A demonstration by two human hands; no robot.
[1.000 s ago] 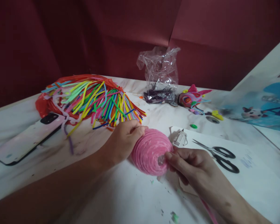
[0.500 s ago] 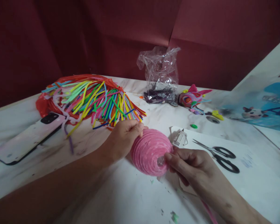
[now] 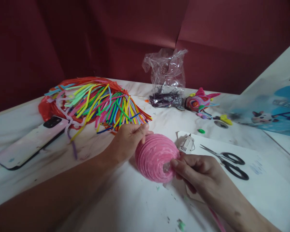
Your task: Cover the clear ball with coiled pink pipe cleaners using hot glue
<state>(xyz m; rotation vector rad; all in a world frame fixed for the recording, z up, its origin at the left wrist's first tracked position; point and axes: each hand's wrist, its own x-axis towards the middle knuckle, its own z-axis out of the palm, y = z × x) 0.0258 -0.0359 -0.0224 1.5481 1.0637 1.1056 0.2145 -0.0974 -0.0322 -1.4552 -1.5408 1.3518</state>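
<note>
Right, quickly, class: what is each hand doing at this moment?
Left hand: closed on the far side of the pink ribbed ball.
Right hand: fingers closed on the ball's near end.

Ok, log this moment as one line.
left hand: holds pink ball | right hand: pinches ball's end | scissors: on paper, untouched

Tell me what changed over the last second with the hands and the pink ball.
Almost nothing. The left hand shifted its fingers slightly over the top of the pink ribbed ball. The right hand still pinches the ball's open end. Scissors, phone and coloured strips stayed put.
</note>
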